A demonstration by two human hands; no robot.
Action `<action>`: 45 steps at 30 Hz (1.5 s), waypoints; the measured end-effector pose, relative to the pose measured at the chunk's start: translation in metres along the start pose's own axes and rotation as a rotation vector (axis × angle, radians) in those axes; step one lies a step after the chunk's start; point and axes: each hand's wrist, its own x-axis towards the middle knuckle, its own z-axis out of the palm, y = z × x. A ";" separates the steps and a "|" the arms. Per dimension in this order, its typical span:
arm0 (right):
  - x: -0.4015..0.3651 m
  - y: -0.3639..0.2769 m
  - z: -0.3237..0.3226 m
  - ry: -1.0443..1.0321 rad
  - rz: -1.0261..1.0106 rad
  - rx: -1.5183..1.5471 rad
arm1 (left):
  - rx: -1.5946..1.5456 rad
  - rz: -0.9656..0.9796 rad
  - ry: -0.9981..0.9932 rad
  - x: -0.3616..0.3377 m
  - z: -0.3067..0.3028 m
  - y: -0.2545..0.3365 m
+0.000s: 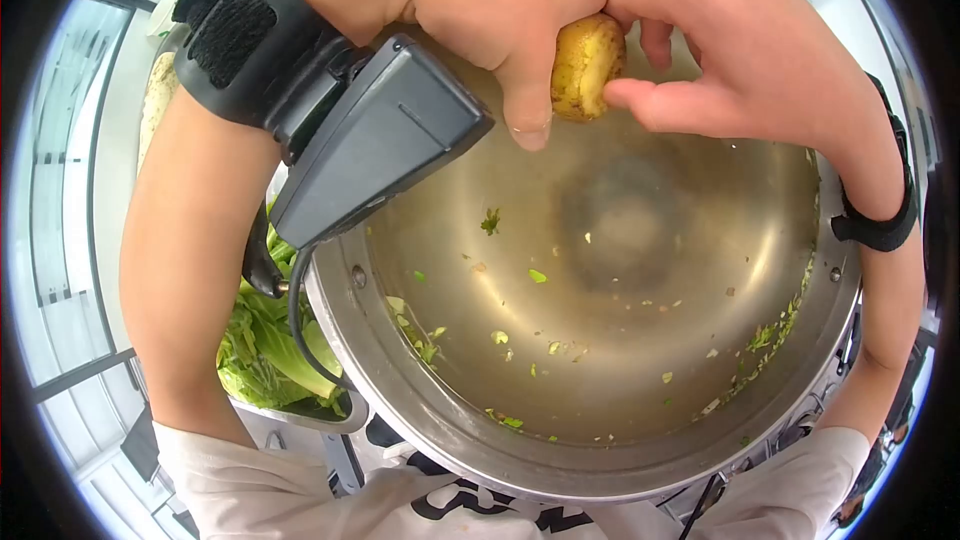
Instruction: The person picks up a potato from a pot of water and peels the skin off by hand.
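A yellow potato point(585, 65) with partly bare, patchy skin is held between my hands above the far side of a large metal pot point(345, 330). My left hand point(490, 15) grips it from the left, thumb pointing down beside it and the other fingers mostly out of sight. From the right, my right hand point(725, 55) closes on the potato, thumb at its lower side and index finger near its top. Cloudy water point(600, 330) fills the pot's bottom, with small green leaf bits floating, mostly along the near rim.
Leafy green vegetables point(275, 345) lie in a metal tray at the pot's left. A black device point(385, 140) is strapped to my left wrist, its cable hanging down to the pot rim. A black band point(885, 200) circles my right wrist.
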 end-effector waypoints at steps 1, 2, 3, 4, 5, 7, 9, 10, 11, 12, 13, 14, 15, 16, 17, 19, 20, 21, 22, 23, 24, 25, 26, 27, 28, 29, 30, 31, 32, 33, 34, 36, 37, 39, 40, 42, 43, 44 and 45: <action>0.003 -0.002 0.000 -0.013 0.031 -0.053 | -0.024 -0.006 -0.014 -0.002 -0.003 0.002; 0.003 -0.002 0.000 -0.019 0.032 -0.053 | 0.009 0.018 0.021 -0.004 -0.002 0.000; 0.003 -0.002 0.000 -0.024 0.034 -0.054 | 0.042 0.040 0.057 -0.006 0.002 0.001; 0.001 0.001 -0.003 -0.025 0.007 -0.008 | 0.132 0.096 0.146 -0.015 0.017 0.006; 0.004 0.001 -0.007 -0.064 0.034 0.023 | 0.173 0.124 0.187 -0.017 0.022 0.007; 0.015 -0.003 -0.014 -0.180 0.143 0.070 | 0.207 0.148 0.223 -0.021 0.025 0.010; 0.015 -0.003 -0.013 -0.179 0.145 0.079 | 0.208 0.133 0.203 -0.021 0.024 0.012; 0.006 0.000 -0.007 -0.099 0.065 0.069 | 0.221 0.120 0.190 -0.021 0.022 0.012; 0.003 0.001 -0.006 -0.070 0.038 0.061 | 0.212 0.119 0.169 -0.020 0.019 0.011; 0.000 0.002 -0.006 -0.041 0.011 0.053 | 0.204 0.118 0.147 -0.019 0.017 0.009; 0.002 0.001 -0.007 -0.066 0.034 0.048 | 0.172 0.128 0.119 -0.016 0.012 0.005; 0.004 -0.002 -0.007 -0.066 0.062 0.019 | 0.168 0.139 0.119 -0.016 0.011 0.002; 0.005 -0.005 -0.008 -0.068 0.090 -0.010 | 0.164 0.149 0.119 -0.015 0.012 0.003; 0.005 -0.012 -0.006 -0.045 0.126 -0.064 | 0.189 0.160 0.148 -0.016 0.017 0.005; 0.005 -0.009 0.002 -0.006 0.119 -0.062 | 0.206 0.120 0.168 -0.016 0.018 0.008; 0.002 0.012 0.026 0.088 0.059 -0.005 | 0.232 -0.013 0.201 -0.012 0.019 0.014; -0.001 0.023 0.036 0.143 0.006 0.052 | 0.233 -0.061 0.198 -0.011 0.018 0.015; -0.002 0.024 0.035 0.109 -0.007 -0.035 | 0.234 -0.108 0.194 -0.010 0.018 0.016; -0.004 0.023 0.034 0.075 -0.020 -0.122 | 0.229 -0.110 0.174 -0.010 0.017 0.015; -0.005 0.023 0.034 0.040 -0.030 -0.209 | 0.193 -0.108 0.133 -0.009 0.012 0.014; -0.006 0.022 0.033 0.042 -0.025 -0.183 | 0.156 -0.107 0.093 -0.008 0.008 0.013; -0.006 0.021 0.034 0.044 -0.020 -0.156 | 0.087 -0.106 0.033 -0.006 0.000 0.016; -0.006 0.020 0.033 0.044 -0.017 -0.131 | 0.078 -0.147 0.027 -0.005 -0.004 0.016; -0.006 0.020 0.032 0.032 -0.009 -0.142 | 0.069 -0.188 0.021 -0.004 -0.005 0.021; -0.006 0.019 0.031 0.022 -0.002 -0.152 | 0.120 -0.275 0.066 -0.002 0.006 0.036; -0.006 0.019 0.030 0.013 0.004 -0.161 | 0.164 -0.256 0.098 -0.004 0.010 0.037; -0.005 0.020 0.032 0.045 -0.025 -0.137 | 0.209 -0.239 0.132 -0.007 0.014 0.038; -0.004 0.022 0.036 0.077 -0.054 -0.112 | 0.247 -0.115 0.152 -0.017 0.018 0.027; -0.004 0.024 0.039 0.111 -0.082 -0.088 | 0.264 -0.060 0.157 -0.019 0.019 0.024; -0.005 0.024 0.039 0.061 -0.054 -0.101 | 0.282 -0.004 0.163 -0.020 0.020 0.022; -0.005 0.023 0.038 0.013 -0.027 -0.114 | 0.279 -0.019 0.155 -0.019 0.019 0.022; -0.005 0.023 0.032 -0.048 -0.010 -0.113 | 0.175 -0.053 0.095 -0.015 0.010 0.019; -0.005 0.024 0.029 -0.059 -0.018 -0.099 | 0.076 -0.073 0.041 -0.008 0.000 0.017; -0.005 0.023 0.027 -0.023 -0.016 -0.027 | 0.060 -0.056 0.044 -0.008 -0.001 0.018; -0.005 0.020 0.028 0.022 -0.010 0.035 | 0.138 -0.020 0.099 -0.015 0.010 0.018; -0.004 0.016 0.028 0.076 -0.012 0.077 | 0.235 0.000 0.158 -0.019 0.017 0.020; -0.003 0.014 0.027 0.085 -0.020 0.057 | 0.252 -0.014 0.161 -0.018 0.018 0.019; -0.003 0.013 0.026 0.094 -0.026 0.035 | 0.212 -0.027 0.134 -0.016 0.014 0.019; -0.003 0.014 0.027 0.090 -0.015 0.052 | 0.172 -0.041 0.107 -0.013 0.010 0.018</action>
